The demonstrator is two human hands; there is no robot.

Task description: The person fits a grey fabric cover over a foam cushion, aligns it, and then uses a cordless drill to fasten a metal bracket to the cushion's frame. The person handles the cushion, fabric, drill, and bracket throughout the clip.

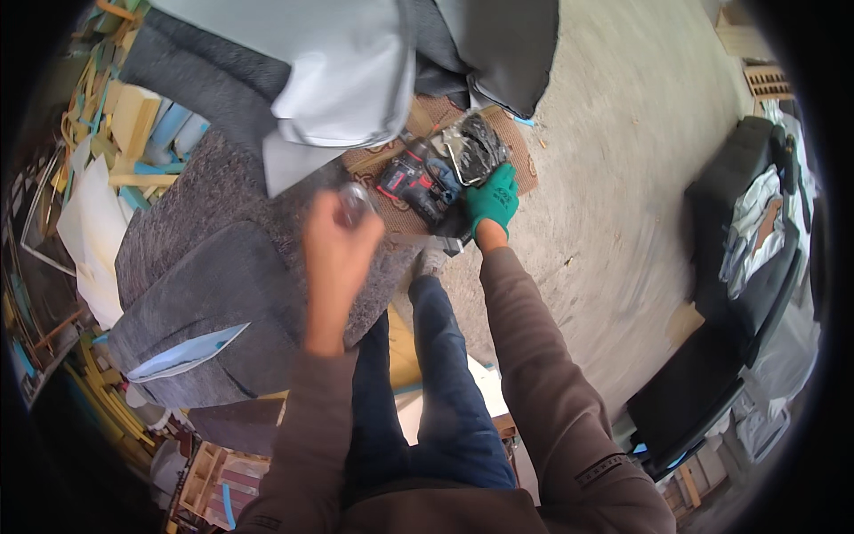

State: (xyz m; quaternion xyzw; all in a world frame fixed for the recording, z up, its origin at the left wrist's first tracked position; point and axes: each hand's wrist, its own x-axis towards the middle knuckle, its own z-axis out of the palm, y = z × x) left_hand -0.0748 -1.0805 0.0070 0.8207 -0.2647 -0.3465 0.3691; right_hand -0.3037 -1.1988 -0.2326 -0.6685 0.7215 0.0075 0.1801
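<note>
Black bag under right hand

A small shiny blurred object sits gripped mid-frame; a black plastic-wrapped bundle lies on cardboard, upper centre, touched.

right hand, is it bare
No, the right hand wears a green glove, reaching down beside the drill.

Matt knitted glove – rough grey cloth on the sofa – glossy plastic bag, coarse concrete floor.
</note>
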